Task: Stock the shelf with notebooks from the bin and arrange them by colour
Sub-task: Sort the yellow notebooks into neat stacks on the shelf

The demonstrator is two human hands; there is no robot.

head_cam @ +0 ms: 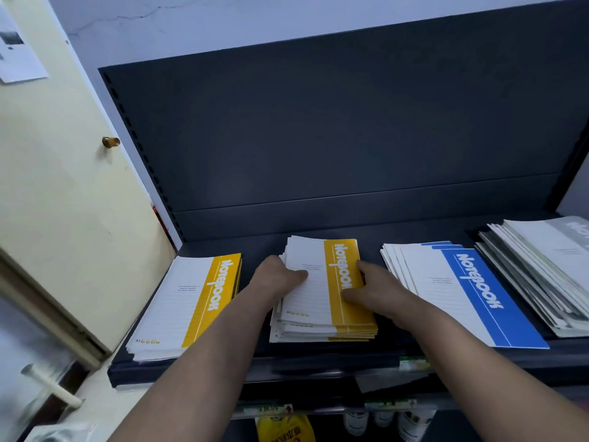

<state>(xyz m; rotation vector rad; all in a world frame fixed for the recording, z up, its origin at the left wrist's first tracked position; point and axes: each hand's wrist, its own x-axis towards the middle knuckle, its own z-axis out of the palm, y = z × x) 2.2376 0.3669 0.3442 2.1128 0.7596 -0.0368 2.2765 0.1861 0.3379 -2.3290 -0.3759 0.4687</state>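
The left hand (280,277) and right hand (377,290) grip the middle stack (322,301) by its sides, thumbs on top. The yellow stack (185,307), blue stack (462,291) and grey stack (535,275) lie sorted on the shelf (318,360). Stocking seems nearly done, though the bin is unseen.

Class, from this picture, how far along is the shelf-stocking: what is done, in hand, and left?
Done: left yellow stack, blue stack and grey stack lie sorted on the shelf. In hand: left hand and right hand hold the middle yellow stack by its sides. Left: square its uneven edges; the bin is unseen.
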